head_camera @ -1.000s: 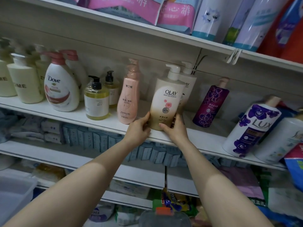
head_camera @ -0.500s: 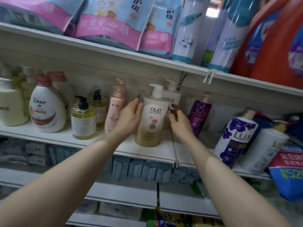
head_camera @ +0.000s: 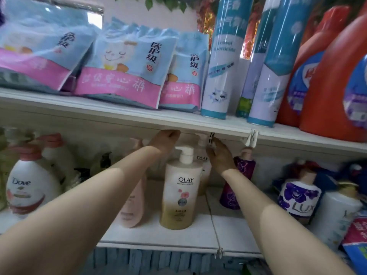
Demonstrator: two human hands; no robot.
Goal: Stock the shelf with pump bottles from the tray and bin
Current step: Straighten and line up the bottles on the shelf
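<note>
On the shelf (head_camera: 158, 235) the Olay bottle (head_camera: 181, 195) stands free, below both hands' hidden fingers, grip unclear.

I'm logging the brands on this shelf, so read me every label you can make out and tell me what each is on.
"OLAY": front cream-and-gold pump bottle.
"OLAY": second pump bottle behind it.
"Dove": white bottle with pink pump.
"LUX": white bottle with purple flowers.
"医护级": blue-and-pink packs on the upper shelf.
Small print on the bottles, the spray cans and the red jugs: too blurred to read.
</note>
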